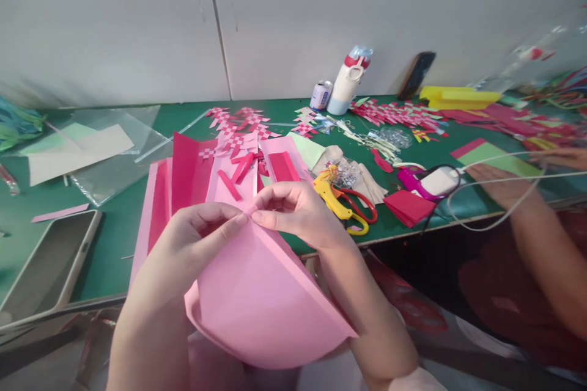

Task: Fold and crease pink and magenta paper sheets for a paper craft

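Note:
A sheet of pink paper (270, 299), folded along its edges and bowed into a curve, hangs between my hands in front of the table edge. My left hand (197, 244) pinches its top corner between thumb and forefinger. Right beside it, my right hand (298, 214) pinches the same corner, the two thumbs almost touching. Beyond my hands, folded pink and magenta sheets (192, 171) lie on the table, with narrow magenta strips (229, 184) on top. Yellow-handled scissors (334, 192) and a red-handled pair (367, 208) rest just right of my right hand.
The green table (114, 244) bears a smartphone (50, 263), clear plastic bags (110, 177), woven pink paper pieces (238, 125), a can (321, 95), a white bottle (346, 85) and a purple glue gun (415, 184). At right, another person's hand (495, 183) touches green paper, near a looping white cable (504, 223).

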Action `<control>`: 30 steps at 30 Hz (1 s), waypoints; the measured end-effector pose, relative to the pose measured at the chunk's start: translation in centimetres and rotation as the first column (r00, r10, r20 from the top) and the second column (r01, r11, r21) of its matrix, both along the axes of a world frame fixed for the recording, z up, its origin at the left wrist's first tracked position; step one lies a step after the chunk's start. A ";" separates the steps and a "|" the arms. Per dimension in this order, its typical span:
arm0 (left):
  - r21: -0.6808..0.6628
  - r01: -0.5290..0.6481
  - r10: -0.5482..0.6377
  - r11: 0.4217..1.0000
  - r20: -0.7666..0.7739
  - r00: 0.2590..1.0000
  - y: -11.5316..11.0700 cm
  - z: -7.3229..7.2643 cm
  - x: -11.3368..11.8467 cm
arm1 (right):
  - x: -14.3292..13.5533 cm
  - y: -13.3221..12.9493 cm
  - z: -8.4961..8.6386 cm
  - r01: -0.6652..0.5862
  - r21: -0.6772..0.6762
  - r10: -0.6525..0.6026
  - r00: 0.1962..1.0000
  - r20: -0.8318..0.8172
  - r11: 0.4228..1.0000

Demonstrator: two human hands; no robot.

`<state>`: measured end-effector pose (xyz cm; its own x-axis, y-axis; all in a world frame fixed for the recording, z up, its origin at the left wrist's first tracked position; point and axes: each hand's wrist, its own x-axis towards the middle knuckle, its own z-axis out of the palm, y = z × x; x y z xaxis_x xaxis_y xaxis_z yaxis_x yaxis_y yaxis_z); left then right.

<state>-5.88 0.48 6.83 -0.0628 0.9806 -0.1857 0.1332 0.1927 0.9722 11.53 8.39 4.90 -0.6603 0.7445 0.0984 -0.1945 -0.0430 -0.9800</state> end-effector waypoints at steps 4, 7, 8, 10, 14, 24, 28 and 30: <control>-0.022 0.015 -0.016 1.000 -0.024 1.000 -0.1 0.2 -0.1 | -0.3 0.0 -0.2 -0.006 -0.010 0.006 1.000 -0.011 1.000; -0.008 0.004 -0.004 1.000 -0.001 1.000 -0.1 0.1 0.0 | -0.5 0.0 -0.4 -0.001 -0.018 0.000 1.000 -0.022 1.000; 0.000 -0.004 0.004 1.000 0.012 1.000 -0.1 0.1 0.0 | -0.5 0.0 -0.5 0.004 -0.019 -0.004 1.000 -0.022 1.000; 0.002 -0.028 0.028 1.000 0.035 0.999 -0.2 -0.1 0.0 | -0.6 0.0 -0.6 0.012 -0.019 -0.013 1.000 -0.018 1.000; -0.039 -0.063 0.065 0.997 0.064 0.996 -0.3 -0.2 -0.1 | -0.8 -0.1 -0.6 0.023 -0.017 -0.023 1.000 -0.010 1.000; -0.074 -0.057 0.061 0.996 0.055 0.997 -0.3 -0.3 -0.8 | -0.7 0.1 -0.6 -0.025 -0.072 0.026 1.000 0.017 0.997; -0.022 -0.003 0.003 1.000 -0.026 1.000 -0.2 0.8 -0.8 | -0.8 0.1 -0.1 -0.023 -0.047 0.023 1.000 -0.003 0.999; -0.017 0.021 -0.022 1.000 -0.082 0.996 -0.1 1.4 -0.9 | -0.8 0.1 0.2 -0.039 -0.045 0.039 0.999 -0.019 0.998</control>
